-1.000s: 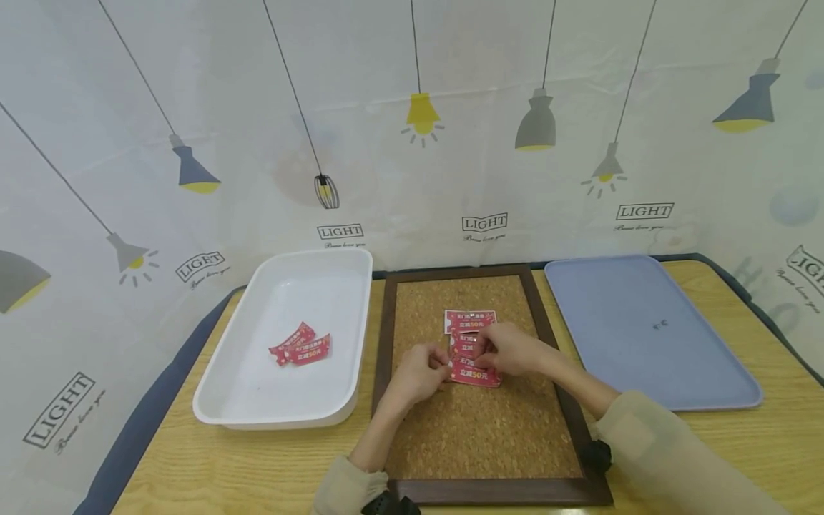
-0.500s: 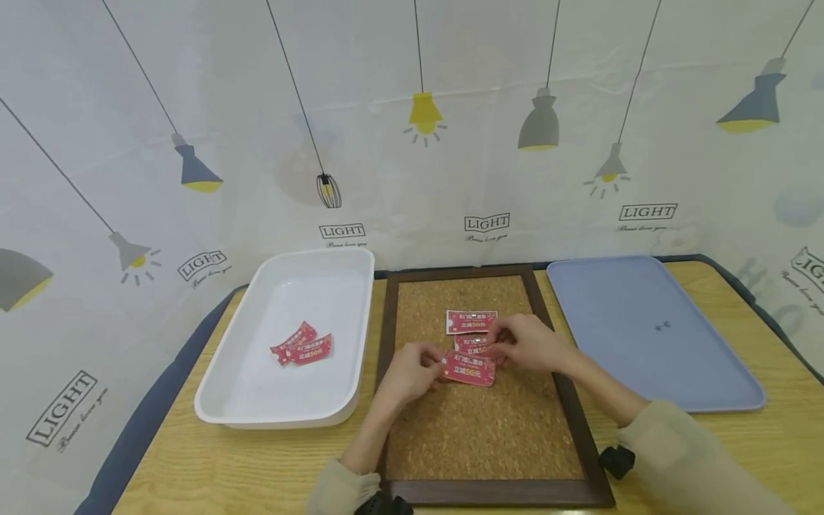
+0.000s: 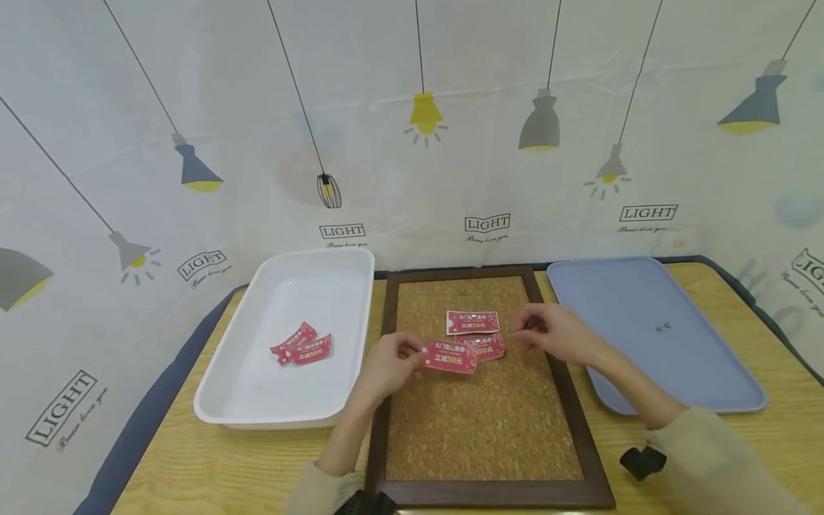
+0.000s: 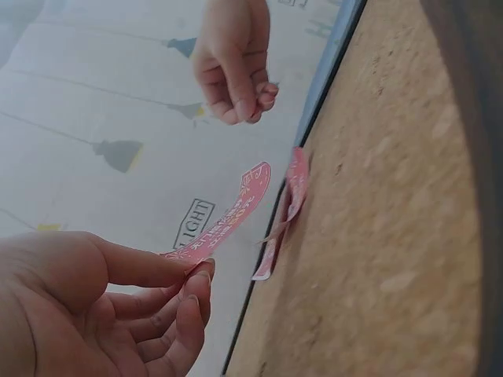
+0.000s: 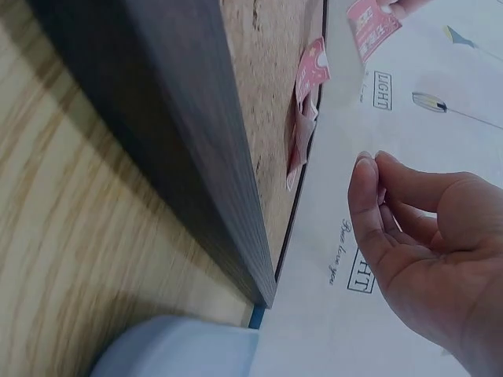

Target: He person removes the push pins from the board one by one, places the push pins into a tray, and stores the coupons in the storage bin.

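Observation:
My left hand (image 3: pixel 390 363) pinches a red coupon (image 3: pixel 450 357) by its left end, off the cork board (image 3: pixel 483 429). In the left wrist view this coupon (image 4: pixel 236 220) curves upward from the thumb and fingertips. Two more red coupons stay on the board, one above the other: the upper coupon (image 3: pixel 473 322) and the lower coupon (image 3: pixel 491 347), partly covered by the held one. Small shiny spots, apparently pins, show at their top edges. Right of them, my right hand (image 3: pixel 558 333) hovers with thumb and fingertips pressed together (image 5: pixel 424 236); anything tiny between them is hidden.
A white deep tray (image 3: pixel 222 386) on the left contains two overlapping red coupons (image 3: pixel 304 346). To the right lies a flat blue tray (image 3: pixel 644 307) with small dark marks. The board's dark wooden frame (image 3: pixel 502 493) rests on the wooden table (image 3: pixel 167 458).
The lowest coupon has come away from the board and moved left in my left hand. My right hand has left the coupons and drawn off to the right.

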